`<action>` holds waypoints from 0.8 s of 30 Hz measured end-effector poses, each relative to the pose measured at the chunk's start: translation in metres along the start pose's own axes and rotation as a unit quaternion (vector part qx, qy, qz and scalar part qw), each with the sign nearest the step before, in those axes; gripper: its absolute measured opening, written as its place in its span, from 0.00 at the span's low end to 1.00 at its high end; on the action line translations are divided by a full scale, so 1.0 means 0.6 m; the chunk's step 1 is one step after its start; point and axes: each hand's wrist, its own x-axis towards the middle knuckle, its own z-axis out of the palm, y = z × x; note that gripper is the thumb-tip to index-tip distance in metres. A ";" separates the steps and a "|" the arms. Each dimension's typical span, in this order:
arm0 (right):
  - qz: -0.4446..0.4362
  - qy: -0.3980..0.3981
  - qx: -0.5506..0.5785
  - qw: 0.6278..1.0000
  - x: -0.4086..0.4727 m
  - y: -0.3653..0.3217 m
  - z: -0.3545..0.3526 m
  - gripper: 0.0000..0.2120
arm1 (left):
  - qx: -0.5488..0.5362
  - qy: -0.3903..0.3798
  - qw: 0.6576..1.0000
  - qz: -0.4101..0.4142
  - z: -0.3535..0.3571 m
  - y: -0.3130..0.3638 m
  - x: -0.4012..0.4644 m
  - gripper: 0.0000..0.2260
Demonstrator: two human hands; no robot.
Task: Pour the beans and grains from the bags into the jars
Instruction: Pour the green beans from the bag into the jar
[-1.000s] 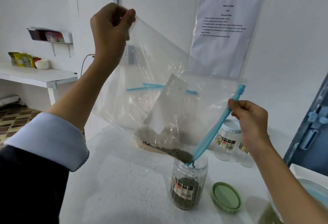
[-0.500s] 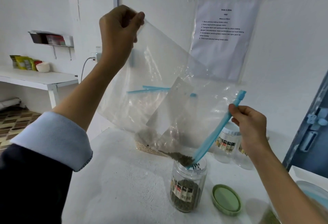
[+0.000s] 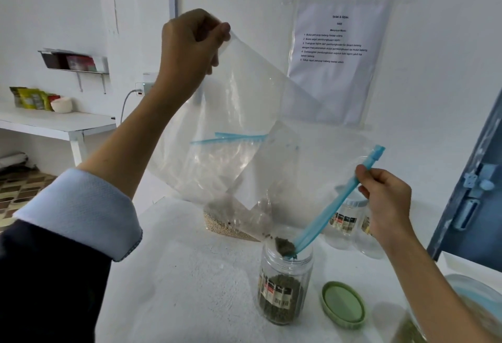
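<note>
A clear zip bag point(image 3: 244, 130) with a blue zip strip hangs tilted over an open clear jar point(image 3: 284, 285). My left hand point(image 3: 190, 46) pinches the bag's raised bottom corner high up. My right hand point(image 3: 385, 201) grips the blue zip edge beside the mouth. The bag's lowest corner rests in the jar's opening, and a small clump of dark green beans point(image 3: 284, 244) sits there. The jar is roughly one third full of the same beans. Its green lid point(image 3: 343, 304) lies flat on the table to the right.
Behind the jar lies a bag of pale grains point(image 3: 225, 227). Two more clear jars point(image 3: 345, 223) stand at the back right. Another bag with greenish contents point(image 3: 413, 329) sits at the bottom right. A blue door frame point(image 3: 472, 193) stands right, a sheet on the wall behind.
My left hand has lifted the bag's corner higher and to the right. Most beans have run out of the bag, and the level in the jar has risen.
</note>
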 end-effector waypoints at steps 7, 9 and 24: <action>-0.004 0.008 0.007 1.000 -0.002 0.003 -0.001 0.08 | 0.014 -0.005 1.000 0.002 0.005 0.007 0.007 0.09; 0.000 -0.010 -0.009 1.000 -0.004 0.003 -0.001 0.08 | 0.017 -0.005 1.000 0.006 0.006 0.007 0.007 0.09; -0.025 0.017 0.009 0.999 0.000 0.012 -0.015 0.09 | 0.019 -0.010 1.000 0.017 0.020 0.025 0.013 0.09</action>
